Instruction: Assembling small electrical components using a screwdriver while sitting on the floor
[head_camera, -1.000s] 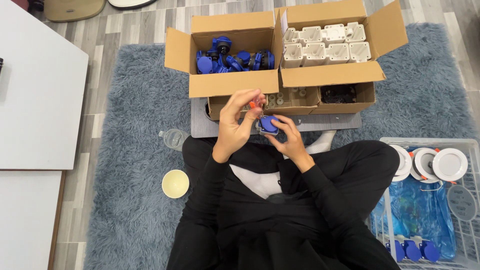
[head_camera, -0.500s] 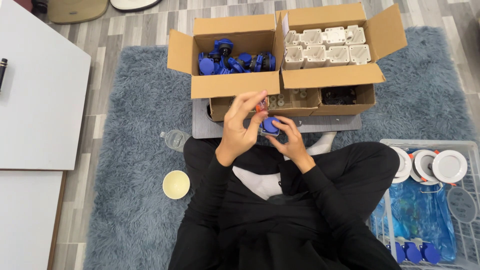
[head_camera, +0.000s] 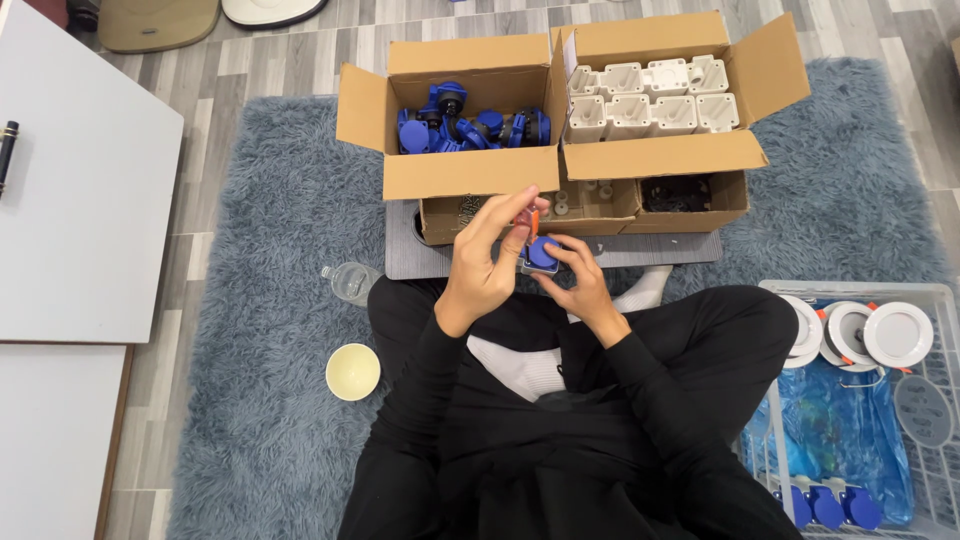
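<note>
My right hand (head_camera: 585, 285) pinches the small round blue plastic part (head_camera: 543, 253) just before the shallow brown cardboard tray (head_camera: 600, 205); my left hand (head_camera: 485, 265) grips a thin orange-handled tool (head_camera: 534, 222) above it. A slip could drop the part into the grey shaggy rug (head_camera: 270, 230).

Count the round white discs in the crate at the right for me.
3: the round white discs stand in a row along the top edge of the clear crate, overlapping; more may hide beneath.
</note>
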